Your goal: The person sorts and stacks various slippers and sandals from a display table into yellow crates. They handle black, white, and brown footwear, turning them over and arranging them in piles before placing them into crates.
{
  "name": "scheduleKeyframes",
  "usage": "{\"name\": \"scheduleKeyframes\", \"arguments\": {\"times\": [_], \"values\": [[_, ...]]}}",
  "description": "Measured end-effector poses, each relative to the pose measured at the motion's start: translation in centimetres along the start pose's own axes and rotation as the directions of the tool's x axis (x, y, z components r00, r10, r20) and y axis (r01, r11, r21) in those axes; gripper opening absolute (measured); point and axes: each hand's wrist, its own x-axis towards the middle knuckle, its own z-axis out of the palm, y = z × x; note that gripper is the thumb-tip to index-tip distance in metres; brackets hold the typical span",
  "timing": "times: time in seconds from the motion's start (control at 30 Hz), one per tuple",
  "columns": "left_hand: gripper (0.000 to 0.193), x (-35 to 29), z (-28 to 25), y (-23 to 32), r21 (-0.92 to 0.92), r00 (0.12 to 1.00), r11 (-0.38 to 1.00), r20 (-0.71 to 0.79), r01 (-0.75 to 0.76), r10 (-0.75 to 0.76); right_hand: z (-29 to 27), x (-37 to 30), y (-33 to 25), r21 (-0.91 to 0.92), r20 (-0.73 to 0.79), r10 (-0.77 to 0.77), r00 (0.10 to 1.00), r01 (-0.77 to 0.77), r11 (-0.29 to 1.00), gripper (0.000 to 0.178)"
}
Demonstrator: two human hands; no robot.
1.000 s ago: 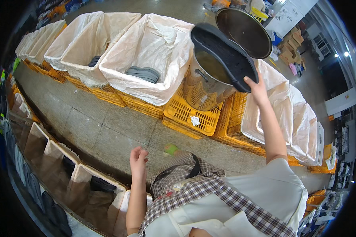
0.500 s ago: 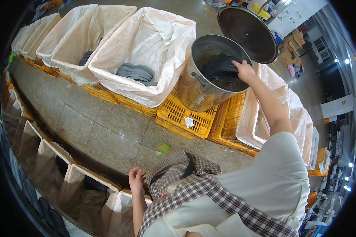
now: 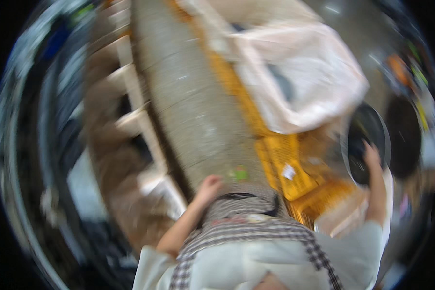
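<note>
Motion smears the whole view. My right hand [image 3: 372, 153] reaches over the near edge of a tall round metal drum [image 3: 344, 153] at the right, its fingers against the dark inside. Blur hides whether those fingers grip the black stuff in there. Beside the drum, on its far right, is a dark round lid [image 3: 405, 137]. My left hand [image 3: 210, 186] hangs in front of my checked apron [image 3: 246, 232], fingers curled loosely in, with nothing visible in them. It is nearest to the lined bins on the left.
A large white-lined bin [image 3: 319, 72] holds grey pieces [image 3: 281, 82] and stands left of the drum. Yellow plastic crates [image 3: 285, 164] are under and beside the drum. Brown-lined bins [image 3: 130, 130] row the left side. Between the rows runs a tiled floor [image 3: 193, 106].
My view has swung to the left, so the drum and bins appear farther right and turned. My right hand remains at the drum's mouth. My left hand stays low, loosely curled.
</note>
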Motion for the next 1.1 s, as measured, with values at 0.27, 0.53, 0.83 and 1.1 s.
{"name": "scheduleKeyframes", "arguments": {"times": [0.27, 0.53, 0.83, 1.1], "values": [[0.029, -0.5, -0.2, 0.7, 0.196, 0.966, 0.959, -0.118, -0.205, 0.231, -1.0, -1.1, 8.1, -0.174, -0.143, -0.058, 0.988, 0.033, 0.984, 0.077], [0.029, -1.0, -2.7, -1.6, 0.127, 0.958, 0.960, -0.109, -0.251, 0.265, -11.0, -12.1, 4.6, -0.297, -0.545, -0.156, 0.824, -0.015, 0.955, 0.048], [0.030, -2.4, -6.1, -5.5, -0.021, 0.967, 0.976, -0.143, -0.218, 0.213, -14.1, -18.5, 2.4, -0.323, -0.648, -0.140, 0.749, -0.104, 0.941, 0.048], [0.030, -2.7, -8.8, -5.1, -0.110, 0.979, 0.981, -0.145, -0.162, 0.146, -11.4, -15.9, 4.8, -0.267, -0.767, -0.161, 0.621, -0.080, 0.960, 0.049]]}}
